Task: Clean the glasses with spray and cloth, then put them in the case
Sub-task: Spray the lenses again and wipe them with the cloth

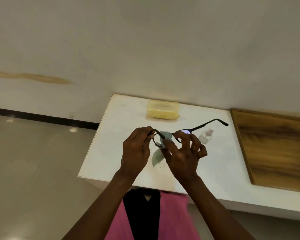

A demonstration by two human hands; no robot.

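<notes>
I'm watching the left hand (135,149) pinching the glasses (189,131) by one temple while the right hand (184,153) is rubbing the cloth (160,149) on a lens, frame running left-right between them, case (162,110) sitting straight ahead beyond both hands, roughly equally near.

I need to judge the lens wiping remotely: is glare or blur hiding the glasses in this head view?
Head view: a bright glare spot sits on one lens of the glasses; the right hand and cloth cover the other; the picture is soft, wide-angle-bent at the edges, evenly lit.
</notes>
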